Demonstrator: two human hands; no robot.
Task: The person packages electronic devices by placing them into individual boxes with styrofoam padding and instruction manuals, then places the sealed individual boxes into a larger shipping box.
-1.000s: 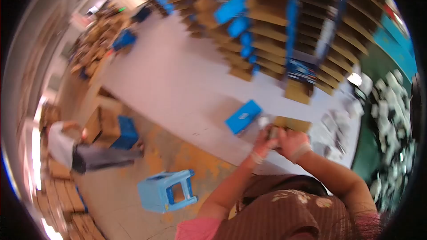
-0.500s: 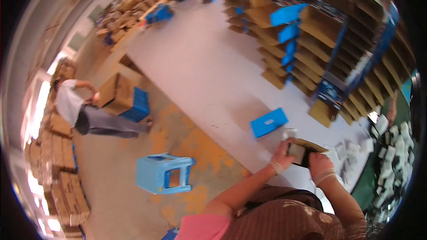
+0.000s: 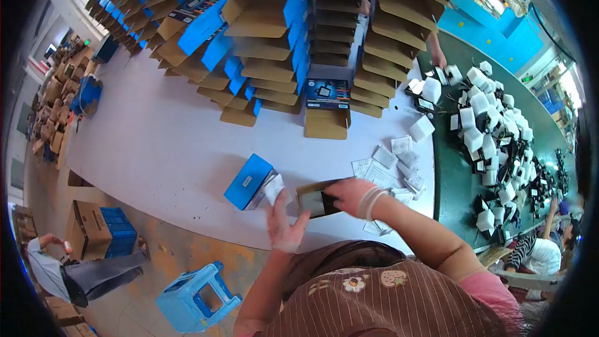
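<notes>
My left hand (image 3: 285, 229) has its thumb and fingers apart, fingertips right at some folded white leaflets (image 3: 272, 188). Those leaflets lie against the near right side of a closed blue box (image 3: 248, 181) on the white table. To the right, my right hand (image 3: 354, 195) is closed on the edge of a small cardboard box (image 3: 306, 195) whose top is open. Something grey shows inside that box, with a dark part beside my right fingers. A loose heap of white leaflets (image 3: 390, 168) spreads over the table beyond my right wrist.
Stacked open cardboard boxes (image 3: 268, 62) rise at the table's far side. On the green surface (image 3: 444, 168) lie many black devices with white foam blocks (image 3: 477, 103); another person's hand (image 3: 438, 56) reaches there. A blue stool (image 3: 199, 296) and another person (image 3: 81, 271) are at left.
My view has swung right, bringing the green surface into fuller sight. My left hand has come off the small box and reached to the leaflets by the blue box; my right hand stays on the box.
</notes>
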